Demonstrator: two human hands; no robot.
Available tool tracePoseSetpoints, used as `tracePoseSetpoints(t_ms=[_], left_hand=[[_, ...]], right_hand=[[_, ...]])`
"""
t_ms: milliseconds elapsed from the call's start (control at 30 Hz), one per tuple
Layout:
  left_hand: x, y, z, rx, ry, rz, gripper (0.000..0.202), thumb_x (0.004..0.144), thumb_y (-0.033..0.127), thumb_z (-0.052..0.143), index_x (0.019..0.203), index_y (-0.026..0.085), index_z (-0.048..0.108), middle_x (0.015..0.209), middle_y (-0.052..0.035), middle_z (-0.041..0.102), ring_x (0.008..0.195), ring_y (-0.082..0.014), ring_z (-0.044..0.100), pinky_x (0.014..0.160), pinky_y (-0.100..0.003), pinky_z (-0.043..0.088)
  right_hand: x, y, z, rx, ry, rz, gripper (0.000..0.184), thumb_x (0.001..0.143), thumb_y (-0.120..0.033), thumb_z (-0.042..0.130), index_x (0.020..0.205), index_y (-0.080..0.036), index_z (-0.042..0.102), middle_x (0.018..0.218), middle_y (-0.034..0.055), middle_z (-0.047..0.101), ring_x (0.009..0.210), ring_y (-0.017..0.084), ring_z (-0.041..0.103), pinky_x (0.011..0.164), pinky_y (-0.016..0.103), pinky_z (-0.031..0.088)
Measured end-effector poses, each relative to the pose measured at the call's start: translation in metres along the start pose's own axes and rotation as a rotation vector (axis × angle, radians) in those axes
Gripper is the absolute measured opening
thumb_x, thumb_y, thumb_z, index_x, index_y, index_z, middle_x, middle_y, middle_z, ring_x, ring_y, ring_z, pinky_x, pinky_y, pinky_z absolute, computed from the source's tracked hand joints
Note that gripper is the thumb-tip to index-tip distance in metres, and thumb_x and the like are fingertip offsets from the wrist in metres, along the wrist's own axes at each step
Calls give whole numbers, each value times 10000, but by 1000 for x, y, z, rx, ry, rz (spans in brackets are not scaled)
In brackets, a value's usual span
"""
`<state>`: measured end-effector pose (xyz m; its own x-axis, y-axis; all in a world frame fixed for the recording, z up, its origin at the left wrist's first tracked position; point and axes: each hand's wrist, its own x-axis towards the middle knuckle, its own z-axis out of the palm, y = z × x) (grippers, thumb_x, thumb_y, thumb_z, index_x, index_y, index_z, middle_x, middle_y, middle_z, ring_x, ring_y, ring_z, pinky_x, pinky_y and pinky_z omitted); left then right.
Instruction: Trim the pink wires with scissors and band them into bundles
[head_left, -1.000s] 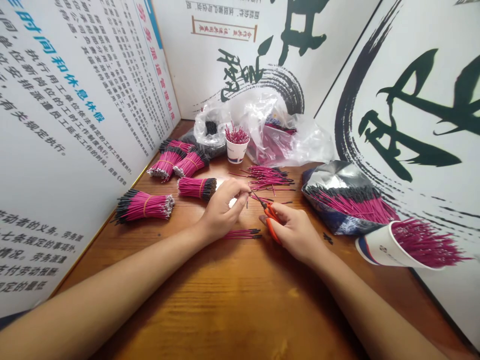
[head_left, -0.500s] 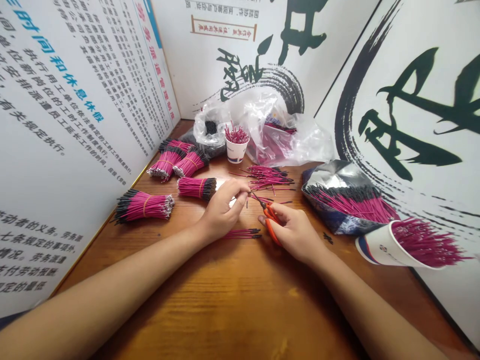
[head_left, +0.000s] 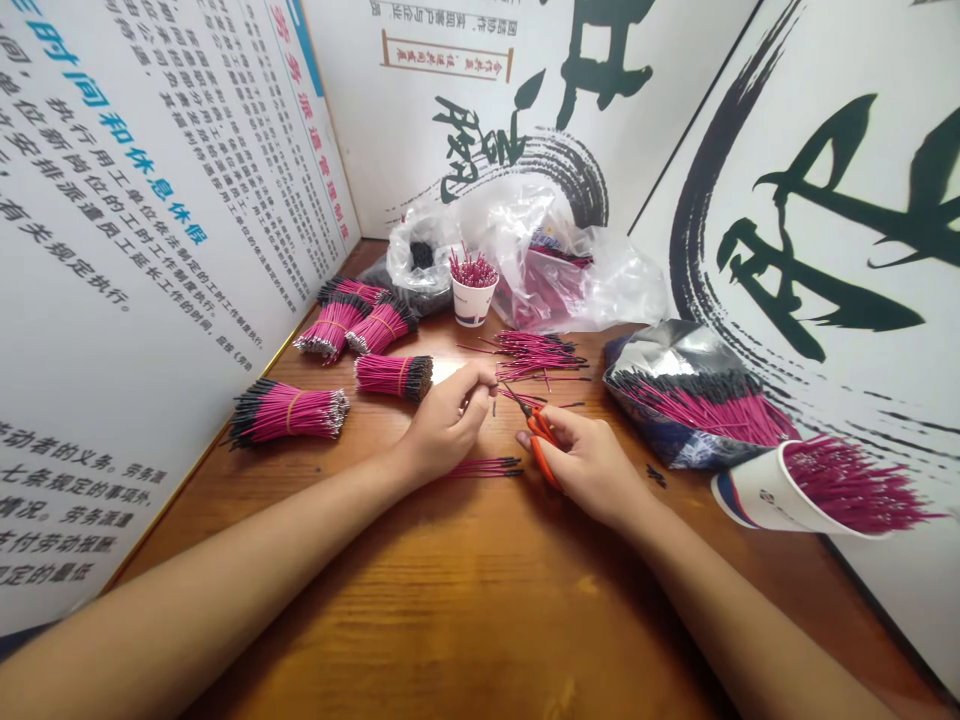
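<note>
The left hand (head_left: 446, 420) is curled shut, and its fingers pinch a thin wire (head_left: 494, 402) with a dark tip that pokes out. The right hand (head_left: 592, 465) wraps around small snips (head_left: 541, 440) with shiny orange handles. The tips of the snips point at the left hand and sit just beside it. The two hands are close but do not touch.

The wires are long, thin and bright pink, with black ends. A small row of loose wires (head_left: 484, 468) lies on the desk, just under the left hand. A messy pile of loose wires (head_left: 540, 355) lies past the hands. To the left are five fat bundles of wires (head_left: 289, 412), each tied with a thin band. Their ends look black on one side and silver on the other.

A small paper cup (head_left: 474, 300) stands up and is full of wires. Another paper cup (head_left: 769, 490) lies on its side, and wires (head_left: 851, 485) fan out of it. A crinkly silver bag (head_left: 679, 350) has many wires on top of it. A soft, clear plastic bag (head_left: 577, 285) sits at the back.

The desk (head_left: 450, 590) is smooth brown wood with long stripes in the grain. White boards stand around it. The left board (head_left: 150, 200) is covered in printed words, and the right board (head_left: 825, 230) has big black brush strokes.
</note>
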<state>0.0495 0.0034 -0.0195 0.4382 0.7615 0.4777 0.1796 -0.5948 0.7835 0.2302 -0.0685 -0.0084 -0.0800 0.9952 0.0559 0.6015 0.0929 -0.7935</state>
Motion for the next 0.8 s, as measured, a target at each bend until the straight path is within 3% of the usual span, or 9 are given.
tracePoseSetpoints(t_ms=[200,800], left_hand=[[-1,1,0,-49,27,13,127,969,240,378,892,196,469,778,-4,504,739,-141,470,701,-269,415],[-2,2,0,-121,-16,-4,135,974,225,397,886,187,492,780,3,498,703,-126,445,674,-264,398]], right_hand=[[0,2,0,-11,-8,10,279,890,-363,555,683,-202,459,600,-37,453,570,119,395,528,241,291],[0,-1,2,-1,-16,-30,269,886,-317,572,670,-200,463,564,-53,481,541,107,404,520,240,271]])
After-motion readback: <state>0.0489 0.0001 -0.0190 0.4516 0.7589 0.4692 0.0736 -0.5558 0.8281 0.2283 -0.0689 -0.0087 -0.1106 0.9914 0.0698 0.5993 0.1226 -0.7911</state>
